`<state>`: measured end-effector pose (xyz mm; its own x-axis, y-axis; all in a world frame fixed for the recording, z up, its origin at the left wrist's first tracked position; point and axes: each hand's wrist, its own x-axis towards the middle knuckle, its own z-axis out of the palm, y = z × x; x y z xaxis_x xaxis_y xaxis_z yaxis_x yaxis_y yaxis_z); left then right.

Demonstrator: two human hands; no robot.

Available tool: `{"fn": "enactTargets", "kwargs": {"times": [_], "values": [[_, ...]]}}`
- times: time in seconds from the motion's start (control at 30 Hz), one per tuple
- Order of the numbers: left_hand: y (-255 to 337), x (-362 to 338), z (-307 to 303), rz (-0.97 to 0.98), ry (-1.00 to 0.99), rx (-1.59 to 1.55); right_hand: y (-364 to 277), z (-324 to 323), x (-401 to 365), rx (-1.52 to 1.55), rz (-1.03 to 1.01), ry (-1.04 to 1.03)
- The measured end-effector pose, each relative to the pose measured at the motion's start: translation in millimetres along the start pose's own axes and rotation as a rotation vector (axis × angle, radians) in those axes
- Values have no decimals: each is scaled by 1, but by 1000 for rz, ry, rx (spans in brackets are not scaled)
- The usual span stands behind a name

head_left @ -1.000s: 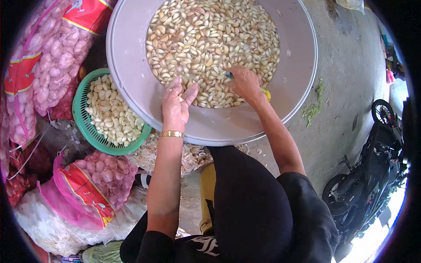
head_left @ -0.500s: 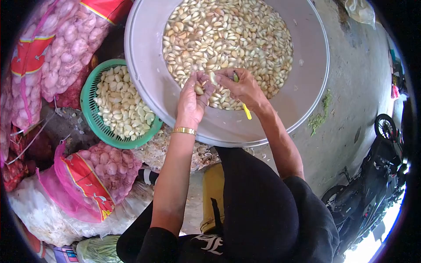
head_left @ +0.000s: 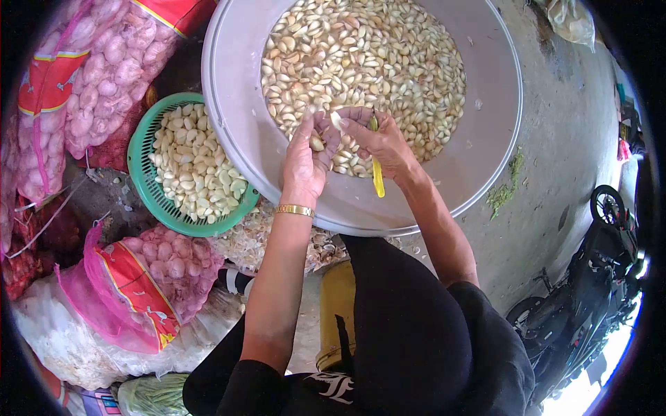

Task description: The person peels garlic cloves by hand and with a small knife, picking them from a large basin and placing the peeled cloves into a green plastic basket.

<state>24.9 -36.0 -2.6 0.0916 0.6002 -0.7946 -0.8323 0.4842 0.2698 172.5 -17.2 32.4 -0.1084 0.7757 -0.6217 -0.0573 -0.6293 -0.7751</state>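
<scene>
Over the near part of a large grey basin [head_left: 277, 177], both hands are close together. My left hand [head_left: 306, 156], with a gold band at the wrist, is curled palm-up around garlic cloves [head_left: 317, 143]. My right hand [head_left: 381, 142] pinches a pale clove [head_left: 336, 120] between thumb and finger, and a yellow-handled knife [head_left: 377, 177] hangs down from the same hand. Many unpeeled-looking cloves [head_left: 374, 62] fill the middle of the basin. To the left stands a green basket [head_left: 142, 170] of whitish cloves [head_left: 194, 163].
Mesh sacks of garlic bulbs [head_left: 114, 69] stand at the upper left, another sack [head_left: 163, 260] lower down. Garlic skins [head_left: 257, 239] lie beside the basin. A yellow bucket [head_left: 335, 305] is near the legs. A motorcycle [head_left: 590, 277] stands at the right.
The yellow knife handle has swung to the left and hangs more upright. The pale clove is still in my right fingers. The basin appears shifted slightly right in view.
</scene>
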Motion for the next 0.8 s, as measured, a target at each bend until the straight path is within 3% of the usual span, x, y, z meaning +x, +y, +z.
{"fn": "enactTargets", "kwargs": {"times": [0.13,0.2,0.33,0.5,0.8], "values": [[-1,-1,1,64,-61,174,3,-1,1,-4,-17,6],[-3,-3,2,84,-59,268,4,0,1,-235,-168,42],[-1,-1,1,19,-6,159,-3,3,-2,-199,-62,124],[3,-1,3,-21,23,96,10,5,5,-158,-330,62],[2,-8,8,-92,-155,129,-1,-7,16,-319,-243,127]]}}
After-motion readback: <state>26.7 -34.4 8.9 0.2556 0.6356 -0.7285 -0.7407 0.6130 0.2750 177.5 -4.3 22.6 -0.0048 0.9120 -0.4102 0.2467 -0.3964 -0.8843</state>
